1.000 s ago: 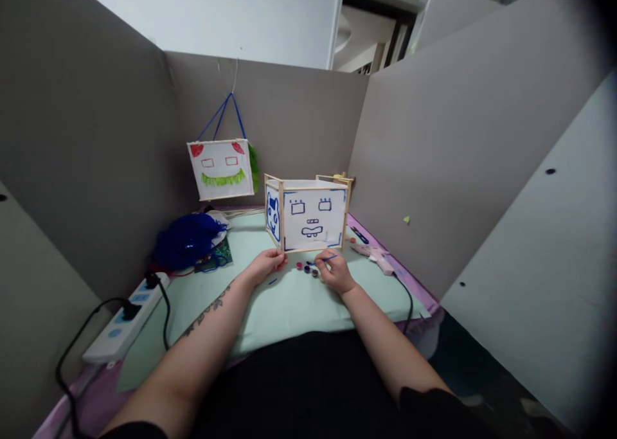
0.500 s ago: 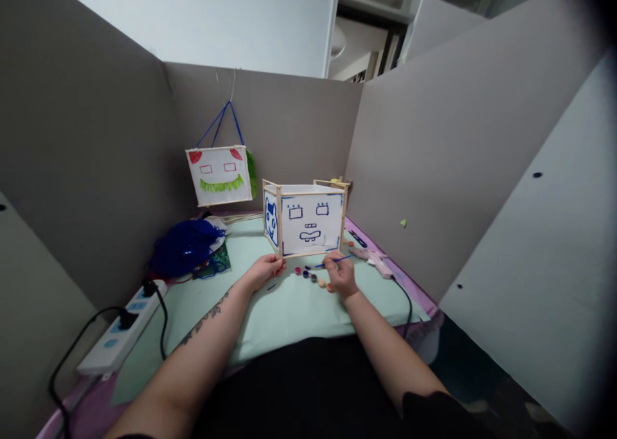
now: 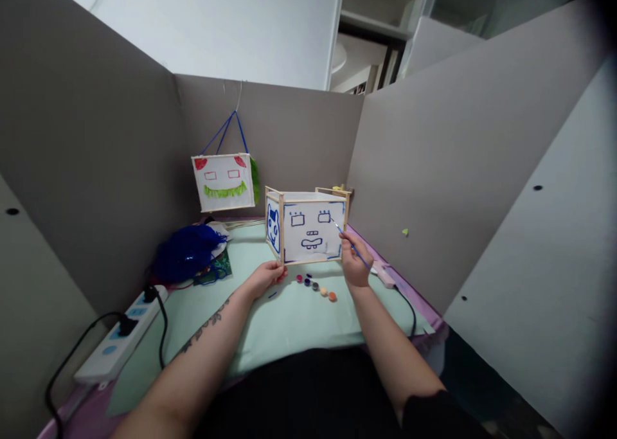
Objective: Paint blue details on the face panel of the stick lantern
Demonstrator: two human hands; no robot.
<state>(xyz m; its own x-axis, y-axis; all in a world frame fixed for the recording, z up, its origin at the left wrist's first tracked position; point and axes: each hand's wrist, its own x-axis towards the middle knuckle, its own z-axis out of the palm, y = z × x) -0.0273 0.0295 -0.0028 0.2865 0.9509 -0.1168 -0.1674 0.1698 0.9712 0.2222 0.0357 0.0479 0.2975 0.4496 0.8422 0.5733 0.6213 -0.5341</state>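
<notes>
A box-shaped paper lantern [image 3: 311, 230] with a wooden stick frame is held up off the table. Its front panel bears a face drawn in dark blue, and a blue animal face covers its left side. My left hand [image 3: 267, 278] is closed on the lantern's lower left corner. In my right hand [image 3: 357, 262] is a thin blue paintbrush [image 3: 355, 251], its tip by the drawn eye on the right of the front panel. Several small paint pots [image 3: 315, 286] sit on the table below the lantern.
Another face lantern [image 3: 224, 185] hangs by blue cords at the back left. Blue yarn [image 3: 187, 252] lies at left, behind a white power strip [image 3: 120, 336] with black cables. Partly behind my right hand is a pink glue gun [image 3: 384, 275]. Grey partitions [image 3: 463, 150] enclose the table.
My right hand has risen from beside the paint pots, bringing the paintbrush tip up to the lantern's front panel. My left hand keeps its hold on the lower corner.
</notes>
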